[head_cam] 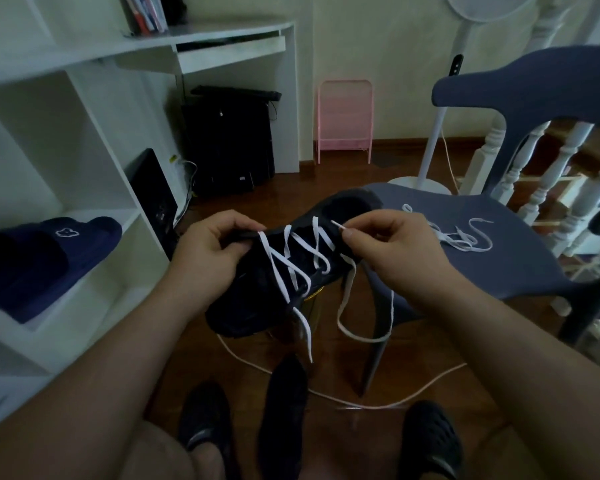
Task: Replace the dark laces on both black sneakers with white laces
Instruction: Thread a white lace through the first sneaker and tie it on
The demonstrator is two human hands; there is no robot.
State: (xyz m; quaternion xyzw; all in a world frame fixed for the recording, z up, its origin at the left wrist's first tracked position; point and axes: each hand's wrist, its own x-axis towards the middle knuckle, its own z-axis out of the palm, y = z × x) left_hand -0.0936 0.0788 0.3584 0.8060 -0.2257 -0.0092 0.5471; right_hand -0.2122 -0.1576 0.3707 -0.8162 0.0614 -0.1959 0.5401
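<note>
Above the dark wooden floor, between my knees and the blue-grey plastic chair (471,237), I hold the black low-top fabric sneaker (274,271) up in the air with its toe toward me. My left hand (212,247) grips the sneaker's side near the collar, fingers curled round the upper to steady it. My right hand (392,244) pinches the stiff tip of the flat white lace (291,268) between thumb and forefinger, right at an upper eyelet on the right side. Several white crossings already run up the tongue, so I judge this shoe well along, with the top eyelets left. A long loop of slack hangs below the right hand and the other free end dangles toward the floor. The risk I see is that hanging loop: pull too fast and it could snag or twist flat lace into a rope, or drag the crossings uneven. The tip could also miss the small eyelet and fray. A second loose white lace (461,237) lies on the chair seat. On the floor below lies another dark shoe (284,410), probably the second sneaker, though in this dim light I cannot tell.
</note>
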